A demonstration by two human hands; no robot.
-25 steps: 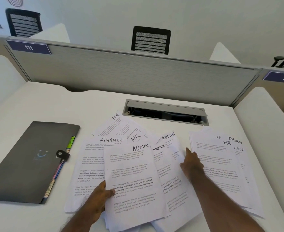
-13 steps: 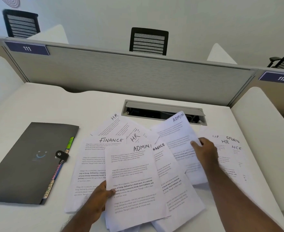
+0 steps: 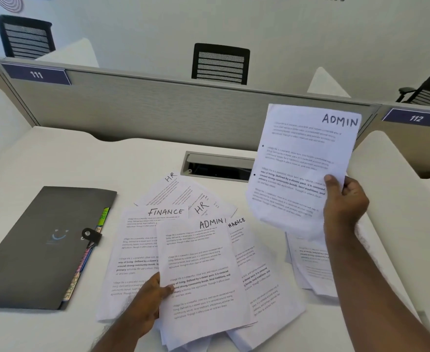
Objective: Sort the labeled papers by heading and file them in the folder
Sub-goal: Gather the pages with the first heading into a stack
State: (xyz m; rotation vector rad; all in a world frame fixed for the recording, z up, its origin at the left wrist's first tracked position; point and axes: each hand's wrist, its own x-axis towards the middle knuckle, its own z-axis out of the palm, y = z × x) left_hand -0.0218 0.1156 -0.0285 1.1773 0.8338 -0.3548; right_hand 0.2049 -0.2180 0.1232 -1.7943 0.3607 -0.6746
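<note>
Right hand (image 3: 345, 199) holds a sheet headed ADMIN (image 3: 302, 166) lifted above the counter (image 3: 56, 158), thumb on the printed face, the sheet tilted and curling at its lower edge. Left hand (image 3: 148, 298) pinches the left edge of a second ADMIN sheet (image 3: 201, 270), which tops a loose spread of papers on the counter. Beneath it lie a FINANCE sheet (image 3: 137, 240), two HR sheets (image 3: 183, 194) fanned behind, and a further sheet showing only "NANCE" (image 3: 257, 265). A smaller pile (image 3: 307, 265) lies under the right forearm. The grey folder (image 3: 38, 240), closed with a snap tab, lies flat to the left of the papers, coloured dividers showing along its right edge. A cable slot (image 3: 216, 166) sits behind the papers.
</note>
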